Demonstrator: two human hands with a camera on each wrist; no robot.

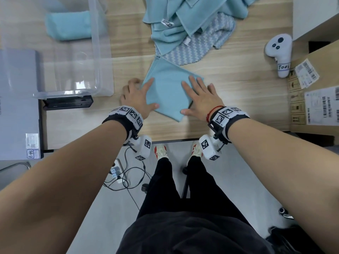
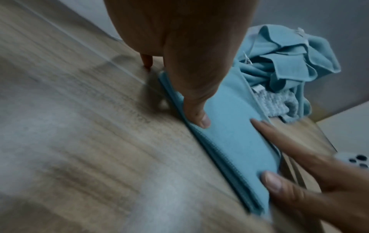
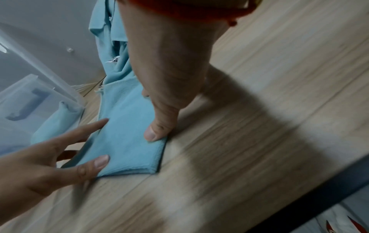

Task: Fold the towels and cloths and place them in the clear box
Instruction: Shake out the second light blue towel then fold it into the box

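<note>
Both hands are laid flat on a folded blue cloth [image 1: 167, 88] that rests on the wooden desk [image 1: 238, 99], close to its near edge. By the left hand [image 1: 136, 97] the cloth's left side is pressed, with the forefinger and thumb stretched straight over the fabric and the other fingers spread onto the bare wood beside it; nothing is gripped. By the right hand [image 1: 199, 97] the right side is pressed in the same way, fingers straight and apart, the thumb set near the cloth's near corner. In the left wrist view the layered edge of the cloth [image 2: 229, 141] is seen under both thumbs, and in the right wrist view the same cloth [image 3: 127, 134] is seen lying flat with its folded corner toward the desk's near edge.

Touching the far corner of the folded cloth, a loose heap of unfolded blue towels [image 1: 185, 17] is piled toward the desk's far edge, with a blue-and-white zigzag cloth [image 1: 198, 48] partly under it. At the desk's left side a clear box [image 1: 99, 57] is stood, and a folded blue towel [image 1: 69, 24] is seen inside it. Near the right edge a white controller [image 1: 278, 50] is laid, just beside a cardboard box [image 1: 311, 107] bearing shipping labels. A grey laptop [image 1: 16, 99] is set at the far left.
</note>
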